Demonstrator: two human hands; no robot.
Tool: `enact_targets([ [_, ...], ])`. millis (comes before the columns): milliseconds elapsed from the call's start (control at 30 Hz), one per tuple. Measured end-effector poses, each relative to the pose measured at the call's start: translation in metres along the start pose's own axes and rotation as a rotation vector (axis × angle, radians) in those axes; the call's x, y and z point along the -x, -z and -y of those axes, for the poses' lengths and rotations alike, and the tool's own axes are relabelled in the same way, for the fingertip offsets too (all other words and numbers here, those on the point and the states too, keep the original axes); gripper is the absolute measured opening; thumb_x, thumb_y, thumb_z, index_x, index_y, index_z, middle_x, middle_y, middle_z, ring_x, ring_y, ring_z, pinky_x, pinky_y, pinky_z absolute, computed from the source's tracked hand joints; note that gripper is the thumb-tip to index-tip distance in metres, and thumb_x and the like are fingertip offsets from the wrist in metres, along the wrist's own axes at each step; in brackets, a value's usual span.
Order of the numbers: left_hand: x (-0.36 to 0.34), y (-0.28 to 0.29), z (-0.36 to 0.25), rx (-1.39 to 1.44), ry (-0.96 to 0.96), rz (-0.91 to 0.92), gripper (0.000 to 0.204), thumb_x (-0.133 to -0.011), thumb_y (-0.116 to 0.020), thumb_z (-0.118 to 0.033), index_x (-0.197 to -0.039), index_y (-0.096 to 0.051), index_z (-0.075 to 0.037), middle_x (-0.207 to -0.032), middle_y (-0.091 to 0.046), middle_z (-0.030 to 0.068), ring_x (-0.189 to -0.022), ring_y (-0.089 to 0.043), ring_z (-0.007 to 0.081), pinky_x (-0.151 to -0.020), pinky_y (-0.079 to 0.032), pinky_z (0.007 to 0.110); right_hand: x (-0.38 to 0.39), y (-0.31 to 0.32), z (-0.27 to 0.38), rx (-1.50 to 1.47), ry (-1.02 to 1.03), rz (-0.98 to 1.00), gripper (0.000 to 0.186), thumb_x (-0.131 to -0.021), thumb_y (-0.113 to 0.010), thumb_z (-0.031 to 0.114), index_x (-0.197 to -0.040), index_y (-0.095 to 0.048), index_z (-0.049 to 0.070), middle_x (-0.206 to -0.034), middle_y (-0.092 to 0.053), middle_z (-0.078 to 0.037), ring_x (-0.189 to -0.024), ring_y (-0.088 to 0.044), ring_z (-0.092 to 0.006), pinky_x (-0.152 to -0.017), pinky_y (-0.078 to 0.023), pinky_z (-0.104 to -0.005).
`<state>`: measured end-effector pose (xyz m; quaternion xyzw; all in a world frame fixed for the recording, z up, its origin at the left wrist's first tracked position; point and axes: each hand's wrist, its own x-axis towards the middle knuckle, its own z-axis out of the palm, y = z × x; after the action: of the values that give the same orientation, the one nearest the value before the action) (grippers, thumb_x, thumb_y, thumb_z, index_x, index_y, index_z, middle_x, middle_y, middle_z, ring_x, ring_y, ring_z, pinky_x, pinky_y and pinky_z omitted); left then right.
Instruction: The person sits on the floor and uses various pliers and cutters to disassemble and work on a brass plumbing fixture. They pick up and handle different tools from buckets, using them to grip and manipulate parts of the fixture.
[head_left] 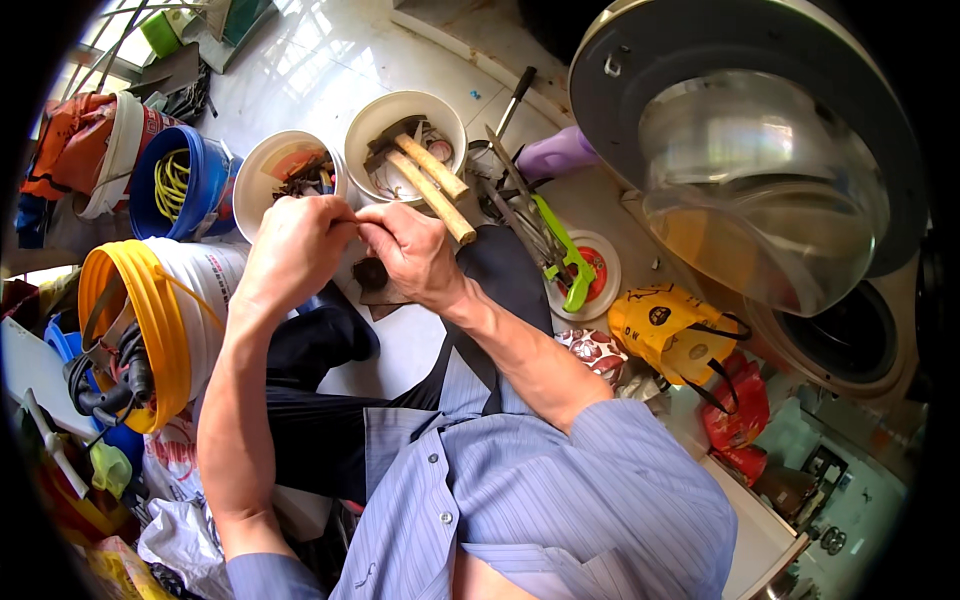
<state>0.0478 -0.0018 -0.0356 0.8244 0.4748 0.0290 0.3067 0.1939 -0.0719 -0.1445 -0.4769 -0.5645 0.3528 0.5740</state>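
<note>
Near the centre of the head view my left hand (pixel 303 245) and my right hand (pixel 405 250) meet, both with closed fingers, pinching something small and thin that I cannot make out. Just behind them stand a white bucket (pixel 250 197) with small dark tools inside and a second white bucket (pixel 367 117) holding wooden-handled hammers (pixel 435 170), one handle sticking over its rim. To the right of these lies a green-handled saw (pixel 570 262) among long metal tools, over a white round lid (pixel 610 300). A small dark object (pixel 368 272) lies below my hands.
On the left stand a blue bucket (pixel 150 200) with yellow cable, an orange-filled bucket (pixel 120 170) and a yellow bucket (pixel 140 280) with power tools. On the right are a large round appliance with clear dome (pixel 760 190), a yellow bag (pixel 660 320), a purple bottle (pixel 550 150) and red bags (pixel 730 420).
</note>
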Motion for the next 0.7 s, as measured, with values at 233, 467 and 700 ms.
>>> enact_targets([
  [233, 0.002, -0.02, 0.001, -0.074, -0.092, -0.088, 0.013, -0.088, -0.065, -0.011, -0.086, -0.073, -0.001, -0.075, -0.07, 0.0192, -0.074, -0.07, 0.0375, -0.071, -0.056, 0.043, 0.007, 0.007, 0.0, 0.102, -0.014, -0.017, 0.008, -0.089, -0.072, 0.007, -0.091, -0.066, 0.002, -0.079, -0.067, -0.015, -0.071, -0.068, -0.034, -0.063, -0.053, -0.0397],
  [467, 0.015, -0.042, 0.015, -0.141, 0.011, -0.125, 0.012, -0.086, -0.066, -0.012, -0.081, -0.073, -0.004, -0.074, -0.069, 0.0201, -0.072, -0.069, 0.0398, -0.069, -0.055, 0.049, 0.019, -0.009, -0.006, 0.117, -0.102, -0.038, 0.006, -0.087, -0.07, 0.006, -0.089, -0.066, 0.003, -0.076, -0.067, -0.016, -0.069, -0.067, -0.0353, -0.062, -0.052, -0.0414],
  [700, 0.035, -0.058, 0.008, -0.343, -0.074, 0.188, 0.013, -0.075, -0.063, -0.01, -0.07, -0.072, -0.002, -0.072, -0.069, 0.0224, -0.071, -0.071, 0.0404, -0.068, -0.057, 0.05, 0.042, 0.018, -0.025, -0.073, -0.314, 0.405, 0.007, -0.089, -0.069, 0.004, -0.094, -0.073, 0.0, -0.083, -0.073, -0.013, -0.074, -0.071, -0.0212, -0.068, -0.055, -0.0316],
])
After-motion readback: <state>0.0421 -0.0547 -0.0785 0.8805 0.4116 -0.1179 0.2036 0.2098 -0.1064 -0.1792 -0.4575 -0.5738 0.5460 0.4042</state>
